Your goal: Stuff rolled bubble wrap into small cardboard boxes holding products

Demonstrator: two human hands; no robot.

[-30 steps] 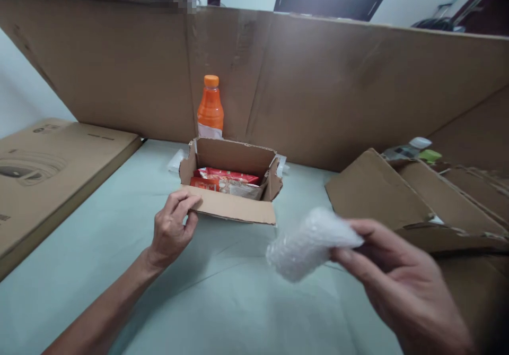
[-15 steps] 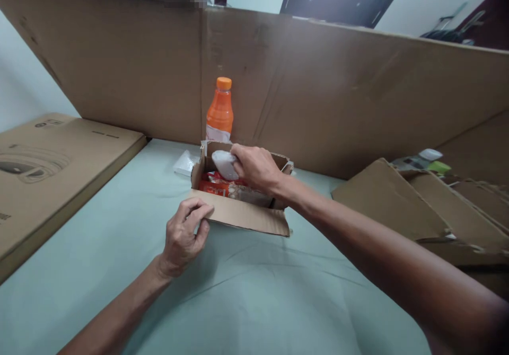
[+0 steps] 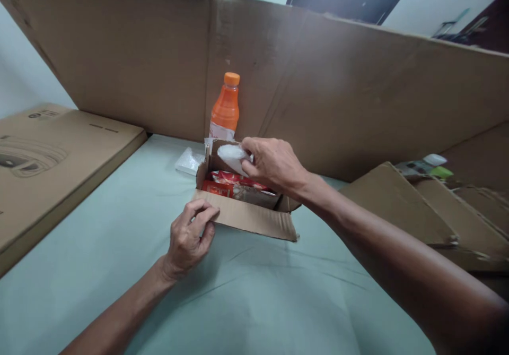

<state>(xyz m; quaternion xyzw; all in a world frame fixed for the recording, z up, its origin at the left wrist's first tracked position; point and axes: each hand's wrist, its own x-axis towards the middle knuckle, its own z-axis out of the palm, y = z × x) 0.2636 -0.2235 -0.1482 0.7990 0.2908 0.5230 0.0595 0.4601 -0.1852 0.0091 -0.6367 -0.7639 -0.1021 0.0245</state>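
Observation:
A small open cardboard box [image 3: 246,214] stands on the pale green cloth, its front flap folded out toward me. Inside lie red printed packets [image 3: 218,188], partly covered by my right arm and the box walls. My left hand [image 3: 190,235] pinches the left end of the front flap. Over the box opening, my right hand [image 3: 274,164] is closed on a white, translucent wrapped packet [image 3: 233,157]; its contents cannot be made out. Behind the box stands an orange drink bottle [image 3: 226,108] with an orange cap. Left of the box rests a clear-wrapped white packet [image 3: 189,161].
A large cardboard panel [image 3: 159,63] rises behind everything. On the left lies a flat printed carton [image 3: 71,158]. Folded cardboard pieces [image 3: 393,206] are at the right, with a clear bottle with a white cap [image 3: 433,159] behind them. Pale green cloth [image 3: 254,302] covers the surface.
My right hand has lifted slightly with the white packet, showing more of the red packets below. My left hand stays at the flap. The whole view has shifted a little.

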